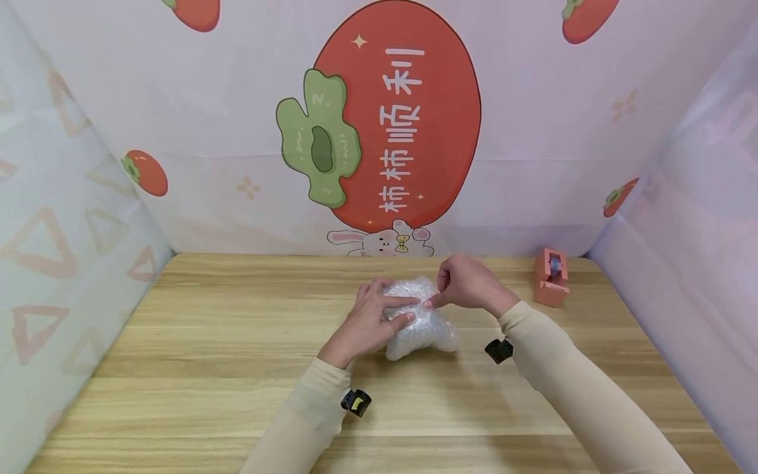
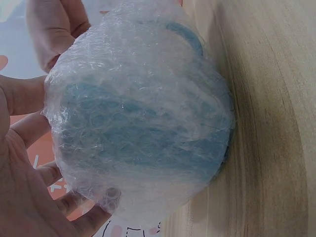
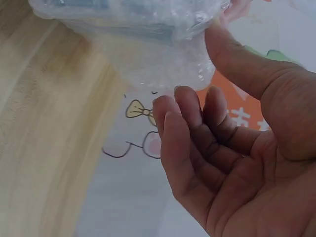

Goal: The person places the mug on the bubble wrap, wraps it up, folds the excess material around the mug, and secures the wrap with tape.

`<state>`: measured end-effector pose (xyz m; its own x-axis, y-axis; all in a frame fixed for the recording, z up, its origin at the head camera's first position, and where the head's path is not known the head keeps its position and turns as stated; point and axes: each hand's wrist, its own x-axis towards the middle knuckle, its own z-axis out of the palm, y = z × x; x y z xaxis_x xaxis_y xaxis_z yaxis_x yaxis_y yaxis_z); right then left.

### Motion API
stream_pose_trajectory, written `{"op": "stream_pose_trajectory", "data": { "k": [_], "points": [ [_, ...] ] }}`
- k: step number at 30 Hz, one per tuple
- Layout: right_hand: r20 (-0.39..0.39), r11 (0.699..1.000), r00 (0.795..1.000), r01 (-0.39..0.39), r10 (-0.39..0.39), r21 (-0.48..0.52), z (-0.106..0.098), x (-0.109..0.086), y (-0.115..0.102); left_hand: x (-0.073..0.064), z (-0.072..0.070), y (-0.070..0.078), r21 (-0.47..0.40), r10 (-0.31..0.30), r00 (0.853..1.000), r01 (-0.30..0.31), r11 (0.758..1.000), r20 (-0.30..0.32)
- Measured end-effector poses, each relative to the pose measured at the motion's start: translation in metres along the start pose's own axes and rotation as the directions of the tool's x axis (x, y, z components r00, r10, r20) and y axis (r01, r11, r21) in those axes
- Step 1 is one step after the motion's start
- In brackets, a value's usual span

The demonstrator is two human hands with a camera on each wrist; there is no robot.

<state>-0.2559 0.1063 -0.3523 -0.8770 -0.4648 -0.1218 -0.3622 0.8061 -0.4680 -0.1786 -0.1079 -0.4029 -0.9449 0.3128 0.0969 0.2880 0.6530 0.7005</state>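
A bubble-wrapped cup [image 1: 417, 329] lies on the wooden table, its blue body and a curved blue handle [image 2: 186, 37] showing through the plastic. My left hand [image 1: 370, 319] holds it from the left, with thumb and index finger on top and the other fingers bent over its far side. From the right, my right hand [image 1: 470, 283] presses its thumb [image 3: 232, 52] against the wrap near the left index fingertip. The other right fingers are loosely bent with nothing visible between them.
A pink tape dispenser [image 1: 551, 280] with a blue roll stands at the back right of the table [image 1: 207, 368]. A printed cloth backdrop [image 1: 225, 118] rises behind, and cloth sides flank the table. A small black camera sits at each wrist.
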Motion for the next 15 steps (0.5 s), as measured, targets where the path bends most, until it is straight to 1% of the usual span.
{"op": "stream_pose_trajectory", "data": {
  "k": [3,5,6,8,11,15],
  "points": [
    [0.038,0.991,0.999,-0.016,0.011,0.131,0.005,0.005,0.012,0.000,0.000,-0.001,0.002,0.003,1.000,-0.003,1.000,-0.001],
    [0.085,0.968,0.996,-0.033,0.012,0.249,0.008,0.008,0.020,0.000,0.000,-0.001,0.001,0.009,1.000,-0.009,1.000,-0.005],
    [0.111,0.949,0.994,-0.041,0.007,0.313,0.010,0.009,0.024,0.000,0.000,-0.001,0.000,0.013,1.000,-0.013,1.000,-0.007],
    [0.168,0.896,0.986,-0.066,-0.009,0.439,0.014,0.012,0.031,0.000,0.000,-0.001,0.001,0.015,1.000,-0.015,1.000,-0.007],
    [0.247,0.798,0.968,-0.116,-0.042,0.591,0.019,0.015,0.040,0.001,0.000,0.000,0.001,0.018,1.000,-0.018,1.000,-0.010],
    [0.305,0.683,0.949,-0.167,-0.085,0.711,0.023,0.016,0.049,0.001,-0.001,-0.001,0.001,0.014,1.000,-0.014,1.000,-0.011]
  ]
}}
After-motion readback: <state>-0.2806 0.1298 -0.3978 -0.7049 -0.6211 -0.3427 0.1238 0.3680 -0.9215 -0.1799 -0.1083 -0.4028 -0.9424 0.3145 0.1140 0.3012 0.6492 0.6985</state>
